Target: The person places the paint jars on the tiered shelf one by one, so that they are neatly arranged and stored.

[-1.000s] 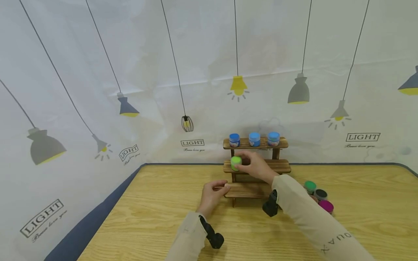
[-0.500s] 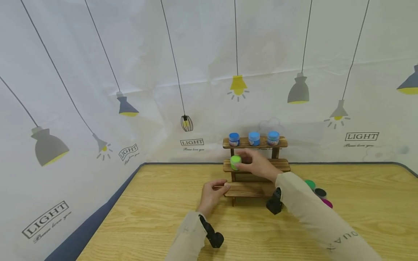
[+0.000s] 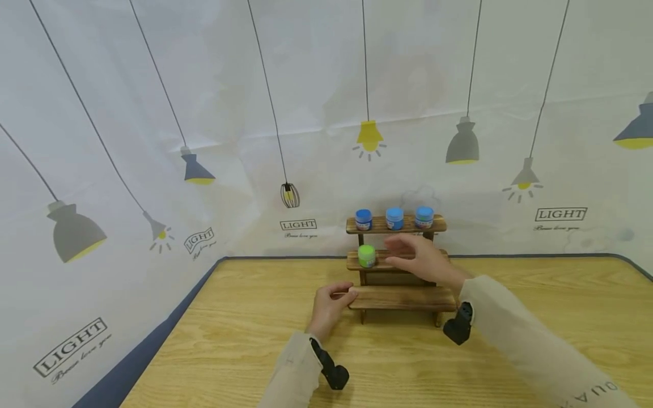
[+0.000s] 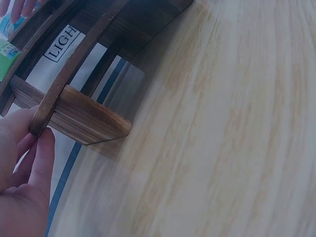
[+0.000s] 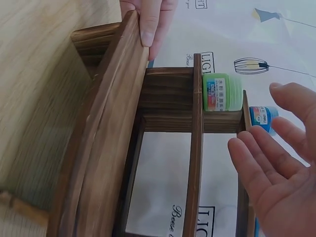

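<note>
A three-step wooden display stand [image 3: 403, 298] is at the back of the table. My left hand [image 3: 329, 309] pinches the left end of its lowest step, thumb above and fingers below, as the left wrist view also shows. On the left end of the middle step stands a light green paint jar [image 3: 366, 256], its label visible in the right wrist view [image 5: 222, 93]. Just right of that jar, my right hand [image 3: 420, 259] hovers with spread fingers and holds nothing. Three blue paint jars [image 3: 394, 219] line the top step.
The wood-grain table [image 3: 245, 340] reaches a dark blue edge strip at the back. Behind the stand hangs a white cloth backdrop [image 3: 229, 141] printed with lamps. The right sleeve [image 3: 535, 340] covers part of the table on the right.
My right hand has let go of the green paint jar and moved to the right. The jar stays on the middle step. Several jars at right are now hidden by the sleeve.
</note>
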